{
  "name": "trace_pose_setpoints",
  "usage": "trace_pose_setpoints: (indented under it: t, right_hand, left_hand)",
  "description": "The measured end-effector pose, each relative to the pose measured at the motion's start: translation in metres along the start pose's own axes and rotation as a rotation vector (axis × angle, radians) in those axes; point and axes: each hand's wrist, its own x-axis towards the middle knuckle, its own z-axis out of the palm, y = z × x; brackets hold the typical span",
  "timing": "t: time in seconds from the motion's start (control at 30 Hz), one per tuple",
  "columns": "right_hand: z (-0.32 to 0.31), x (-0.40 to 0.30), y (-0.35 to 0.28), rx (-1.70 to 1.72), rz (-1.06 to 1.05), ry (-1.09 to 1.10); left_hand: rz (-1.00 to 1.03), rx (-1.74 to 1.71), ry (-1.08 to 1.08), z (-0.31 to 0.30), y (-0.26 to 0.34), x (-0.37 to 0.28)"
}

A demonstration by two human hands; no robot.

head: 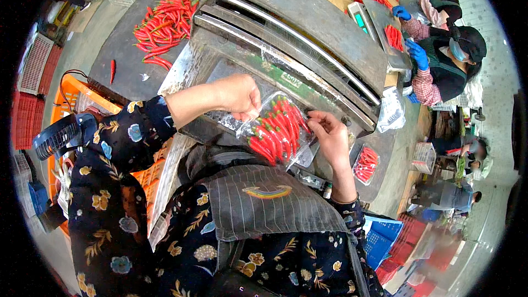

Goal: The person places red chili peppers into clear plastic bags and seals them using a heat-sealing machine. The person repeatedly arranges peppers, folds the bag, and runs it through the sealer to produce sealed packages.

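Observation:
In front of my apron, a pack of red chili peppers [277, 132] under clear plastic film is held at a slight tilt. The peppers lie side by side with their green stems mostly toward the upper edge. My left hand [243, 98] pinches the film at the pack's left corner. On the opposite side, the thumb and fingers of my right hand [329, 134] close on the pack's right edge. Directly beyond the pack stands a metal film-wrapping machine [288, 64] with long bars across its top. Whether a tray lies under the peppers is hard to see.
Loose chili peppers [167, 24] are heaped on the dark table at left, with a single pepper [112, 71] apart. Another wrapped pack [366, 164] lies at right. Co-workers with blue gloves [417, 53] work near a scale [359, 18]. An orange crate [68, 90] stands at left.

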Motion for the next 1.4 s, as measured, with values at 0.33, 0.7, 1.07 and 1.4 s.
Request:
trace_pose_setpoints:
  t: [0.33, 0.7, 1.07, 1.4]
  right_hand:
    - [-0.015, -0.027, -0.009, 0.145, 0.234, -0.105]
    - [-0.015, -0.013, 0.002, 0.133, 0.15, -0.022]
    - [-0.007, -0.011, 0.001, 0.171, 0.081, -0.06]
    - [-0.017, -0.008, -0.01, 0.233, 0.025, -0.03]
  left_hand:
    - [0.14, -0.014, 0.15, -0.011, 0.018, 0.017]
    - [-0.044, -0.146, 0.077, -0.013, 0.003, 0.007]
    - [-0.052, 0.136, -0.165, -0.01, 0.008, 0.004]
    - [0.168, -0.089, 0.048, 0.004, 0.011, 0.04]
